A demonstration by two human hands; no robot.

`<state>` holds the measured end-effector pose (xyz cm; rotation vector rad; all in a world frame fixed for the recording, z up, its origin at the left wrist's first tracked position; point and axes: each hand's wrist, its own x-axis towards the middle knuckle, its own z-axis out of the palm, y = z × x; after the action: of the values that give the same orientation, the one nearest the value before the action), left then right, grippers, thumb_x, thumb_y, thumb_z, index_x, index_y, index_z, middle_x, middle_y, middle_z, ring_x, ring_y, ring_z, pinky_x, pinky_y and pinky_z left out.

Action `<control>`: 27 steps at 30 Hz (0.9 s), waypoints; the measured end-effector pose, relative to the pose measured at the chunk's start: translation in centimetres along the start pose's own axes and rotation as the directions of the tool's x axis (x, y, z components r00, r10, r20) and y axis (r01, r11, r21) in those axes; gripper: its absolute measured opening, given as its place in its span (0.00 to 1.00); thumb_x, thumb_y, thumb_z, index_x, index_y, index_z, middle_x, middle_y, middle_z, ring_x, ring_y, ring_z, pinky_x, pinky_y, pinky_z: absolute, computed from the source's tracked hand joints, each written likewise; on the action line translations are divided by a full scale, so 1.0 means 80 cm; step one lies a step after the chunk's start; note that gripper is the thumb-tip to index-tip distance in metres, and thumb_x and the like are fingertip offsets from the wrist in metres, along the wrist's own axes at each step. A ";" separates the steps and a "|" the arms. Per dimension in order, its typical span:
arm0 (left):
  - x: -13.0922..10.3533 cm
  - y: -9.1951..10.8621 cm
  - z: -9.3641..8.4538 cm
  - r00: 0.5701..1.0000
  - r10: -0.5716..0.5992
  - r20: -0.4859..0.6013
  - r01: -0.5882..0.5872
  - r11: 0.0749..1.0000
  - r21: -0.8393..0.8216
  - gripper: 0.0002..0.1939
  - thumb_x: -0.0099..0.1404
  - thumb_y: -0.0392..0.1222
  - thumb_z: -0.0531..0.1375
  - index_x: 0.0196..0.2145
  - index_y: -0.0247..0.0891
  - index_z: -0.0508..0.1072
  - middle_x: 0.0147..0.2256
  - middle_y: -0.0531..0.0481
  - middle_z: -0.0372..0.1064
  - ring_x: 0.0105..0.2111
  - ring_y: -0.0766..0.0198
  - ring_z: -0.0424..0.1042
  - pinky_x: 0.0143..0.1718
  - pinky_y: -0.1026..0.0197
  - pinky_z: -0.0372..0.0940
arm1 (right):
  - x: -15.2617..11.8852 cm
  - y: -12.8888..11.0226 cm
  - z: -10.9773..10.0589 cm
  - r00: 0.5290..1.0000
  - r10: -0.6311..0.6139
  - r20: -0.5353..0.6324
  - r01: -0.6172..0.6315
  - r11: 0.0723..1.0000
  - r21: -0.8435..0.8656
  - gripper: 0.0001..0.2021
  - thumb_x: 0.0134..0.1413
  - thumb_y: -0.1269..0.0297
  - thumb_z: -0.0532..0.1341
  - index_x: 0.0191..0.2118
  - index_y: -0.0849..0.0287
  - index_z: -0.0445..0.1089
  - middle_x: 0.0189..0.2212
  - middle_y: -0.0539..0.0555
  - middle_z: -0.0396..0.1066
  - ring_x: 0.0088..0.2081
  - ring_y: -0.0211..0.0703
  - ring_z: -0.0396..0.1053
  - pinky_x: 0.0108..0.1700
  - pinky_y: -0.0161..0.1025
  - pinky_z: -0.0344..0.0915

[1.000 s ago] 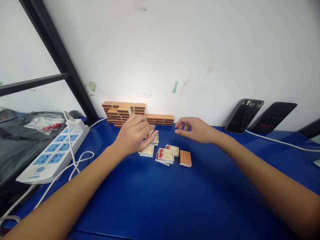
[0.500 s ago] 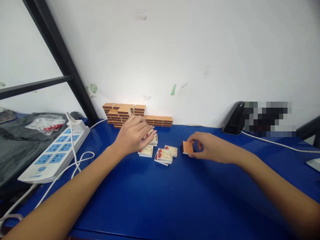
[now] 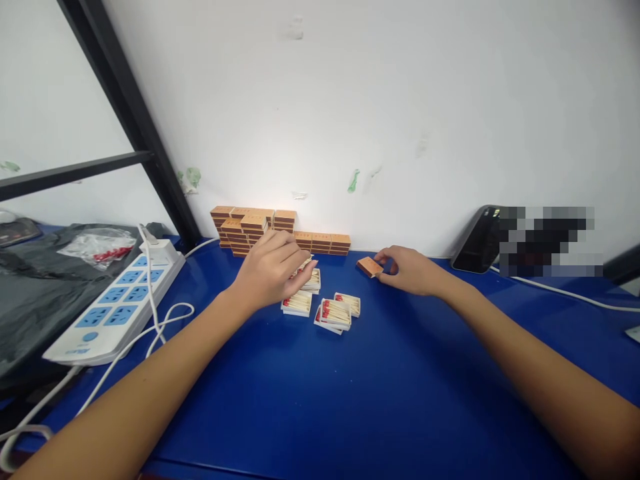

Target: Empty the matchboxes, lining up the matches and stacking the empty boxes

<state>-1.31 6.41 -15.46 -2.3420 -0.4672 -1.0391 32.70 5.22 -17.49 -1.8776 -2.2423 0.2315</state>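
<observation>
My right hand (image 3: 405, 269) grips the right end of an orange-brown matchbox (image 3: 369, 267) between thumb and fingers, close to the desk and tilted. My left hand (image 3: 274, 267) hangs with curled fingers over white matchbox trays (image 3: 297, 305) full of red-headed matches. Its fingertips are partly hidden, and I cannot make out what is in them; a pale tip shows near the index finger. Just right of it lie more filled trays (image 3: 336, 313), some overlapping. Behind my left hand, closed matchboxes (image 3: 233, 233) stand stacked against the wall, with a lower row (image 3: 323, 243) beside them.
A white power strip (image 3: 117, 300) with cables lies at the left, near a dark plastic sheet (image 3: 30, 300) and a clear bag (image 3: 103, 247). A black device (image 3: 477, 240) leans at the back right. A dark metal frame (image 3: 165, 180) rises at the left.
My right hand has moved back and slightly left with the matchbox, which is now turned at an angle. My left hand stays over the trays. The view has shifted slightly.
</observation>
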 end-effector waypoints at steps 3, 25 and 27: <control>0.000 -0.002 0.000 0.999 0.011 -0.044 -0.011 1.000 0.013 0.04 0.69 0.37 0.63 0.35 0.37 0.74 0.29 0.49 0.74 0.36 0.57 0.71 0.39 0.54 0.64 | 0.008 -0.002 0.005 0.999 0.019 -0.034 -0.019 1.000 -0.010 0.21 0.57 0.56 0.62 0.52 0.61 0.74 0.47 0.61 0.77 0.42 0.51 0.74 0.40 0.42 0.68; 0.001 -0.002 0.001 0.993 0.024 -0.117 -0.021 0.999 0.027 0.07 0.68 0.35 0.64 0.31 0.37 0.73 0.25 0.51 0.70 0.32 0.60 0.68 0.34 0.56 0.63 | 0.059 0.000 0.036 0.956 0.022 -0.294 -0.055 0.993 -0.105 0.08 0.60 0.60 0.68 0.41 0.56 0.72 0.40 0.54 0.79 0.42 0.50 0.75 0.37 0.39 0.61; 0.001 0.002 0.003 0.993 0.032 -0.117 -0.030 0.999 0.021 0.08 0.68 0.36 0.64 0.30 0.37 0.72 0.25 0.51 0.69 0.31 0.60 0.67 0.33 0.56 0.63 | 0.059 -0.005 0.039 0.957 0.042 -0.286 -0.063 0.996 -0.065 0.07 0.61 0.61 0.68 0.41 0.56 0.72 0.40 0.52 0.80 0.40 0.48 0.75 0.37 0.39 0.61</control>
<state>-1.06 6.43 -15.60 -2.2498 -0.3932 -1.1452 30.74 9.85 -20.11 -1.8720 -2.0348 -0.1104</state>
